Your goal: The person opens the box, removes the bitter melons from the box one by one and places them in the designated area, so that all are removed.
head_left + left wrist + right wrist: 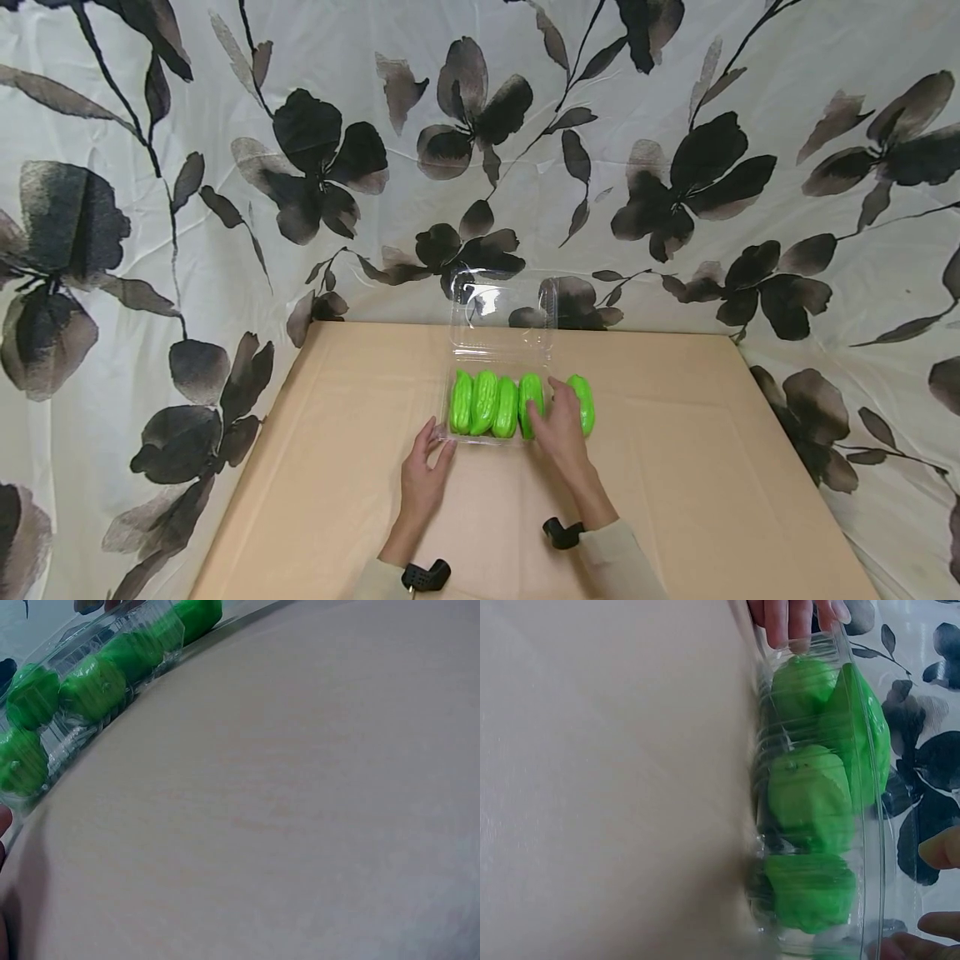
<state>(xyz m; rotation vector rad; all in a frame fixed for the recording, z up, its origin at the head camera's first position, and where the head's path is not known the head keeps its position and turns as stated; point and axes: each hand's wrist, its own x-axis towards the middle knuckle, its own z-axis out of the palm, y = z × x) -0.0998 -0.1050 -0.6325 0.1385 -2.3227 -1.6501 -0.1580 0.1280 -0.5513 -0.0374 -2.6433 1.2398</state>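
Note:
A clear plastic clamshell container sits on the table with its lid raised at the back. Several bright green toy-like cucumbers stand side by side in its base. In the right wrist view, one cucumber leans higher than its neighbours. My left hand holds the container's front left corner between thumb and fingers. Over the right end is my right hand, thumb and fingers spread apart near the rightmost cucumber inside. Another cucumber lies outside, right of the container, partly behind that hand.
The tan table extends to both sides and in front of the container. Behind it hangs a white cloth with dark flowers, close to the raised lid. A black wrist camera is on each forearm.

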